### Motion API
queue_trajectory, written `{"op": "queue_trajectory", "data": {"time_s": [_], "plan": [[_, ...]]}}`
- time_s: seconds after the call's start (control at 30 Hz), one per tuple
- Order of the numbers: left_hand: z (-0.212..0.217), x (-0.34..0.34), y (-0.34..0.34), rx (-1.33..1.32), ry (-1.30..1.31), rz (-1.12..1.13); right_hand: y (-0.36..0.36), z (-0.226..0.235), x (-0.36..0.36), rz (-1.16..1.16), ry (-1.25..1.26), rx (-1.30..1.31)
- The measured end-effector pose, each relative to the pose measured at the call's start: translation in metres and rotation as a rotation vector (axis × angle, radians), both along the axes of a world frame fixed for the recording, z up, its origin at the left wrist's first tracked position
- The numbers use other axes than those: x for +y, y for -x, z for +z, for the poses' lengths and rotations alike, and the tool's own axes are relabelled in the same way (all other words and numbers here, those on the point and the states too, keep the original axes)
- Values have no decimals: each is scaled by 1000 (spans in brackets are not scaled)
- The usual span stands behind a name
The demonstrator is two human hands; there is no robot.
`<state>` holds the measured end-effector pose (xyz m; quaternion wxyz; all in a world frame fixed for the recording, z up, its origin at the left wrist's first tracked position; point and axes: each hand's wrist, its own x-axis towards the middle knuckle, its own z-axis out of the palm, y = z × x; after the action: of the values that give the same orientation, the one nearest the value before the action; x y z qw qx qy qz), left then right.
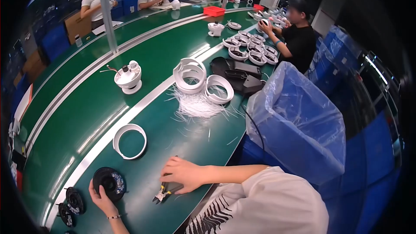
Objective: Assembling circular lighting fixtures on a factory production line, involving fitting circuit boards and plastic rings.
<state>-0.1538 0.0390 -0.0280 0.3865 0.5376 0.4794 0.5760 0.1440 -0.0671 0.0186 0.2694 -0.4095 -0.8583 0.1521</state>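
Observation:
My left hand grips a round black disc by its near edge, the thumb lying across its face. Small blue circuit parts show on the disc's right side. Under my right hand is a pair of diagonal cutters, its yellow-and-black handles inside my curled fingers and its jaws pointing down toward the near left of the table. Farther off, beyond both hands, lies a white plastic ring. More black round parts sit left of my left hand, near the bench's edge strip.
Loose white cable ties lie heaped beside stacked white rings. A white rounded housing stands on the green belt. At right is a blue bin lined with clear plastic; a black bag lies behind it. A co-worker handles parts farther along.

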Motion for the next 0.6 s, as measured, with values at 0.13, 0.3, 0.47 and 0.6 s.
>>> {"op": "queue_trajectory", "data": {"time_s": [0.13, 0.3, 0.47, 0.6], "plan": [[-5, 7, -2, -5, 37, 13, -5, -17, 6, 22, -55, 38], [-29, 24, 30, 95, 7, 54, -1, 10, 55, 36, -169, 96], [1, 4, -11, 278, -55, 147, 4, -20, 112, -323, -320, -46], [-30, 19, 36, 8, 68, 399, 19, -68, 132, -320, -192, -121]]}}
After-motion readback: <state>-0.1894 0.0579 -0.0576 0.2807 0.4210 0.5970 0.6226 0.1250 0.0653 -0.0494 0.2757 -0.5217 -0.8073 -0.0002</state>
